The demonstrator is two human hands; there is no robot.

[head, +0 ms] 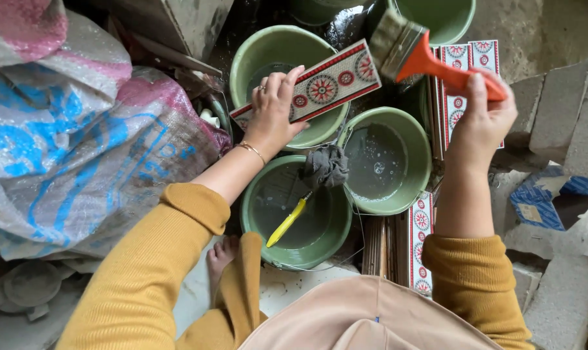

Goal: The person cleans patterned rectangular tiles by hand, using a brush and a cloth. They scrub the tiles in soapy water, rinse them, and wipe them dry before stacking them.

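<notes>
The long tile with red round flower shapes is held up over a green bucket at the top. The left hand holds it near one end, with its fingers curled over the edge. The right hand is closed tight on the orange handle of a wide brush. The brush hairs are just beside the far end of the tile, close enough that I cannot tell if they touch it.

It looks like the tile is being brushed right now, so that job seems only partly done. A stack of tiles of the same kind stands on edge behind the brush. More tiles stand lower down near the right sleeve. I cannot tell which ones are done.

Two more green buckets sit below the tile. One bucket holds grey cloudy water. The near bucket has a yellow-handled tool and a grey rag on its rim. A big blue and pink sack crowds the left side. Grey blocks crowd the right. A bare foot rests on the floor.
</notes>
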